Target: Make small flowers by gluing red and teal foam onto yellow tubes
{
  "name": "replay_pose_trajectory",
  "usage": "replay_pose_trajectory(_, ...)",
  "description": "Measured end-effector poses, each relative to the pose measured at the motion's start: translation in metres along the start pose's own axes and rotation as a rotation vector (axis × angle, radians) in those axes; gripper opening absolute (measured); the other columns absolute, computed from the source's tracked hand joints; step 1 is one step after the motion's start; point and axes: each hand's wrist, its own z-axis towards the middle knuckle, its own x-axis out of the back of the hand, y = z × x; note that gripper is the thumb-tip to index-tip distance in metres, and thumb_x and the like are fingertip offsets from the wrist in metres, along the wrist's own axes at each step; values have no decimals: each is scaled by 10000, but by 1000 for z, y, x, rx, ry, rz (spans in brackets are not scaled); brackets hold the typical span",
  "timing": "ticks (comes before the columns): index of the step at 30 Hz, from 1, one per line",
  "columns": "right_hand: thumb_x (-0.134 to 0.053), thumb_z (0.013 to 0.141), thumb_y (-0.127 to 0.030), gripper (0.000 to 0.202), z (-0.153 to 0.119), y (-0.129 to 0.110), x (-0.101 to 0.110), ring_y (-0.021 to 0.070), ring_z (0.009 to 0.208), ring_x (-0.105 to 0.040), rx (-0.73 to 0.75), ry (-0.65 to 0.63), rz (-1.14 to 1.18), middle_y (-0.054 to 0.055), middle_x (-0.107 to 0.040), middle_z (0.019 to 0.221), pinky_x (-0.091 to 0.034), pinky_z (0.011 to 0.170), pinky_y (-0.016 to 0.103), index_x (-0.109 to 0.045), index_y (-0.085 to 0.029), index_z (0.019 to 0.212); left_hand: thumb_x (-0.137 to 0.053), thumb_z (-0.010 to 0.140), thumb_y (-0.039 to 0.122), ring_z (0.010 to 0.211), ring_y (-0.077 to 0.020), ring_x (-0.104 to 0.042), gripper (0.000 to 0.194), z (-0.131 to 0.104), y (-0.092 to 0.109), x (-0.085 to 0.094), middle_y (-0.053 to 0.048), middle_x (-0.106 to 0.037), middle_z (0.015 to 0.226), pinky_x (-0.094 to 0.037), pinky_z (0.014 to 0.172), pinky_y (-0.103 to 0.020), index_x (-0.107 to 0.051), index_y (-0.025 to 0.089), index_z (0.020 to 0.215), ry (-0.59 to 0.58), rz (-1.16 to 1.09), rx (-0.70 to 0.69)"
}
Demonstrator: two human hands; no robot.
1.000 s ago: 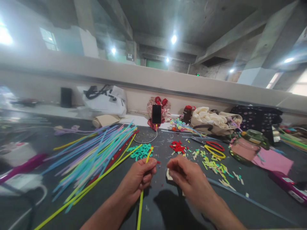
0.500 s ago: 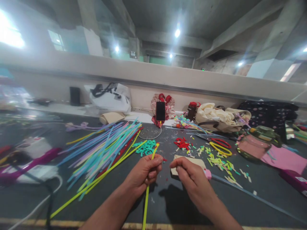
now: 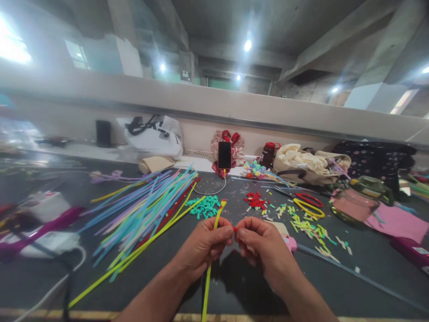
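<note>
My left hand [image 3: 212, 243] is closed around a long, thin yellow strip [image 3: 207, 288], whose folded tip [image 3: 223, 204] sticks up above the fingers. The strip's lower end runs down past the table's front edge. A small red piece [image 3: 235, 229] shows between the fingertips of both hands, which nearly meet. My right hand [image 3: 259, 241] pinches this red piece from the right. Just beyond the hands lie a pile of short teal pieces [image 3: 204, 206] and a smaller pile of red pieces [image 3: 255, 201].
Long coloured strips [image 3: 150, 210] lie in a bundle to the left. Yellow-green cut pieces [image 3: 310, 229], red-and-yellow-handled scissors [image 3: 308, 206] and a green-lidded jug [image 3: 355, 201] are on the right. A pink-ended tool [image 3: 291, 244] sits beside my right hand. A phone [image 3: 224, 155] stands at the back.
My right hand has moved left and up to my left hand, and a small red piece now shows between their fingertips. The yellow strip has shifted slightly right.
</note>
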Motion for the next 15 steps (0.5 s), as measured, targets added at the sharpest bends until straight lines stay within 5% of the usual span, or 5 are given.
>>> replay_pose_trajectory(15, -652, 638, -186, 108, 2, 4, 18, 6, 295, -407, -212, -252, 336, -9, -563, 501, -208, 259, 93, -589, -99, 643, -663, 574, 152, 410, -44, -461, 91, -4, -2, -2, 2, -581, 493, -226, 390, -136, -579, 123, 593, -147, 74, 45)
